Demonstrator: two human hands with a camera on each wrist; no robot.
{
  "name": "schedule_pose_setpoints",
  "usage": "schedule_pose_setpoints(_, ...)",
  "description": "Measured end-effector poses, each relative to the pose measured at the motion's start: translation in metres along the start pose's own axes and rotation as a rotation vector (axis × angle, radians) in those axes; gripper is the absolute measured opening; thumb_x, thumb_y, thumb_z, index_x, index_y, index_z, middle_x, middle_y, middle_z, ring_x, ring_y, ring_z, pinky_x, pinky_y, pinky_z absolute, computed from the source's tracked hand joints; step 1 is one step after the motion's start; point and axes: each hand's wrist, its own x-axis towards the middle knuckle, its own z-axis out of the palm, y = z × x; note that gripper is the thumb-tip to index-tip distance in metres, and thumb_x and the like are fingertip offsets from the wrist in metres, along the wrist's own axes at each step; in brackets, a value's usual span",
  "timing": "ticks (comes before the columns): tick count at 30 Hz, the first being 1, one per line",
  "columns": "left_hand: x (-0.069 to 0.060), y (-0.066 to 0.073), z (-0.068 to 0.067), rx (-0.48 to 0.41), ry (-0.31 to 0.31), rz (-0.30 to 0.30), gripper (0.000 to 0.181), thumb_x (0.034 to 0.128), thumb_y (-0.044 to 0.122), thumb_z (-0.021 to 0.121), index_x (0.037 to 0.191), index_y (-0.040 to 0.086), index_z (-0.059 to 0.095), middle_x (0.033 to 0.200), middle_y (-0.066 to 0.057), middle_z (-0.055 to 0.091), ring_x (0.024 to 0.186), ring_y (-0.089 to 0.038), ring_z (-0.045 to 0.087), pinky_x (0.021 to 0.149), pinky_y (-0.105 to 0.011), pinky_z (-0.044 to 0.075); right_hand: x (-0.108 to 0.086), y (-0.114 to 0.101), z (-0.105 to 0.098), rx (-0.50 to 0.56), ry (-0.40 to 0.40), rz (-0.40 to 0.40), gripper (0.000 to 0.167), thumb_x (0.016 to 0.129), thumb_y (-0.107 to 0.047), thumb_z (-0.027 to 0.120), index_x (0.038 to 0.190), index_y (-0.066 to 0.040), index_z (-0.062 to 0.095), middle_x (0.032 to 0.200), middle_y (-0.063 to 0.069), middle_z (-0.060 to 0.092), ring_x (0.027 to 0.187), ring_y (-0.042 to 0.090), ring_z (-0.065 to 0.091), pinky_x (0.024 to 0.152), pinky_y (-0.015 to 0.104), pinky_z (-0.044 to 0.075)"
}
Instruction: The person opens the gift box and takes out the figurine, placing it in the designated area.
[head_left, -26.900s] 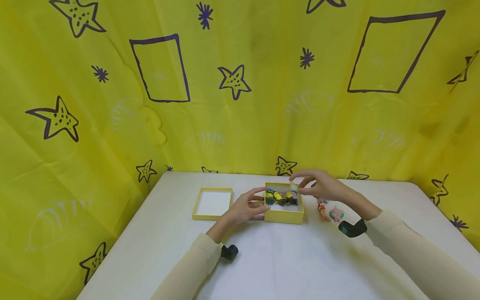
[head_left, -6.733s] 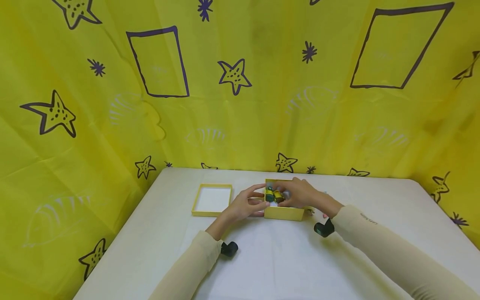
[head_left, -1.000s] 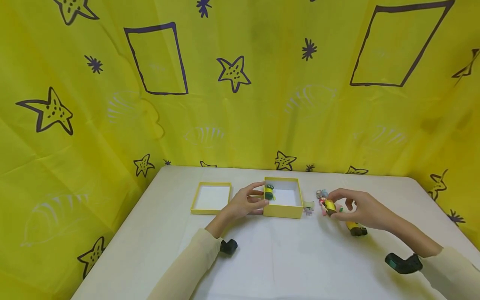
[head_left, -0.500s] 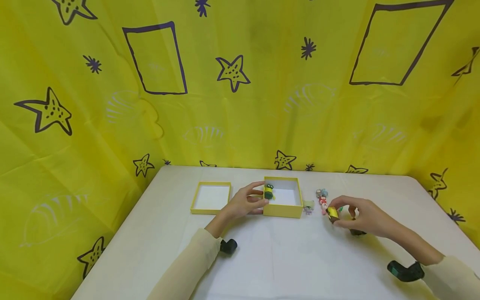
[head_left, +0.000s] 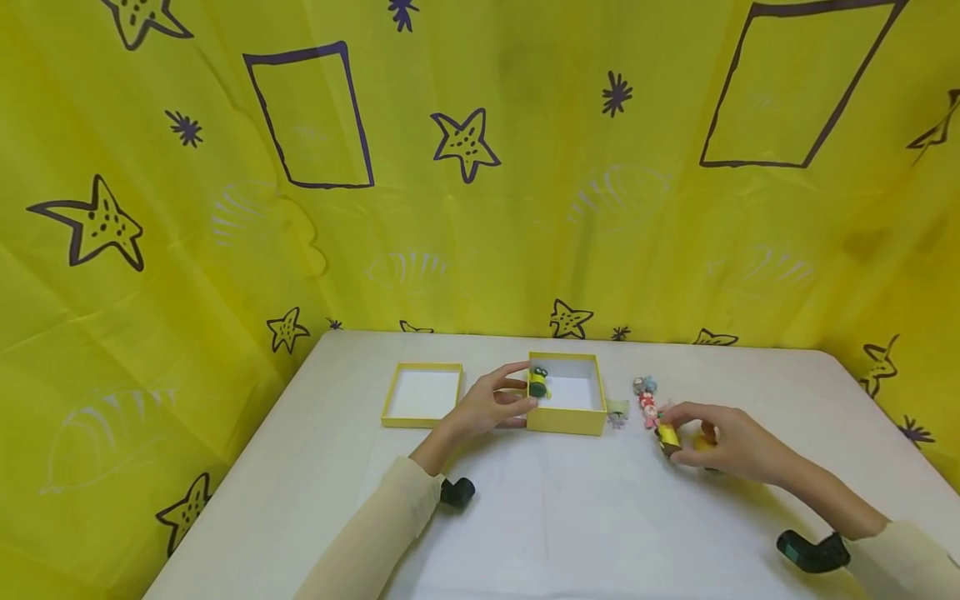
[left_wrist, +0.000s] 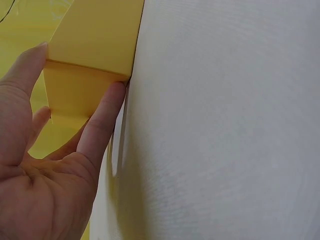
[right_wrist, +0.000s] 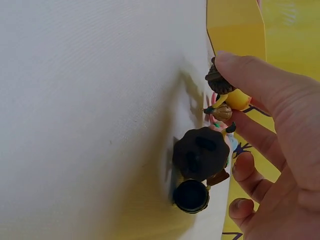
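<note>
My left hand (head_left: 487,410) rests against the left wall of the open yellow box (head_left: 564,422), its fingers spread and touching the wall. Inside the box, at its left side, is a green-and-yellow Minion figurine (head_left: 537,382). My right hand (head_left: 738,442) pinches a yellow-and-brown Minion figurine (head_left: 668,439) between thumb and fingers, low over the table; whether it touches the cloth I cannot tell. Behind that hand another yellow figurine (head_left: 703,443) is partly hidden. Its dark underside (right_wrist: 200,155) faces the camera in the right wrist view.
A shallow yellow-rimmed lid (head_left: 422,395) lies left of the box. Close to the box's right side is a small pale green-and-lilac figure (head_left: 617,413). A row of small red, pink and blue figures (head_left: 647,402) lies farther right. A yellow curtain (head_left: 480,233) hangs behind the white table (head_left: 525,517).
The box held several figures 26.9 s ago and shows one now. Over the last second my right hand has lowered its figurine toward the near side; my left hand has stayed.
</note>
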Motion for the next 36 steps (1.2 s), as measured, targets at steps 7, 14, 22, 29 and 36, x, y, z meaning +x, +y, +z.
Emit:
schedule_pose_setpoints(7,-0.001,0.001,0.001,0.001,0.001,-0.008,0.073,0.0959,0.016,0.076,0.159,0.02,0.04,0.146,-0.019,0.051,0.123,-0.03,0.063,0.084,-0.04,0.062,-0.003,0.004,0.002,-0.031,-0.014,0.003,0.042,0.079,-0.029,0.091,0.116,-0.021,0.072,0.111,-0.001,0.073,0.071,0.009,0.043,0.058,0.025,0.035)
schedule_pose_setpoints(14,-0.001,0.002,0.001,0.011,0.004,-0.002,0.071,0.0963,0.017,0.075,0.158,0.02,0.041,0.146,-0.019,0.051,0.123,-0.031,0.062,0.084,-0.04,0.062,-0.006,0.007,0.001,-0.052,-0.004,-0.026,0.042,0.079,-0.029,0.091,0.115,-0.022,0.072,0.107,-0.003,0.073,0.066,0.005,0.04,0.056,0.025,0.033)
schedule_pose_setpoints(22,-0.002,0.003,0.001,0.003,0.013,-0.016,0.072,0.0953,0.017,0.076,0.158,0.023,0.042,0.145,-0.018,0.052,0.122,-0.03,0.063,0.084,-0.041,0.062,-0.01,0.01,0.001,-0.076,0.01,-0.032,0.045,0.077,-0.031,0.092,0.116,-0.021,0.072,0.099,-0.012,0.066,0.07,0.005,0.04,0.057,0.025,0.031)
schedule_pose_setpoints(29,-0.001,-0.001,0.0,0.012,0.01,-0.012,0.072,0.0954,0.017,0.076,0.158,0.022,0.041,0.145,-0.018,0.052,0.123,-0.03,0.063,0.085,-0.04,0.062,-0.011,0.009,0.002,-0.069,-0.011,-0.015,0.044,0.077,-0.033,0.092,0.116,-0.025,0.072,0.102,-0.011,0.068,0.076,0.007,0.043,0.061,0.024,0.036)
schedule_pose_setpoints(36,-0.001,0.0,0.0,0.01,0.009,-0.008,0.071,0.0957,0.018,0.076,0.158,0.024,0.042,0.145,-0.018,0.052,0.122,-0.029,0.063,0.085,-0.041,0.062,-0.011,0.007,0.002,-0.088,-0.049,0.011,0.043,0.079,-0.037,0.09,0.116,-0.027,0.072,0.108,-0.009,0.069,0.085,0.011,0.046,0.068,0.024,0.043)
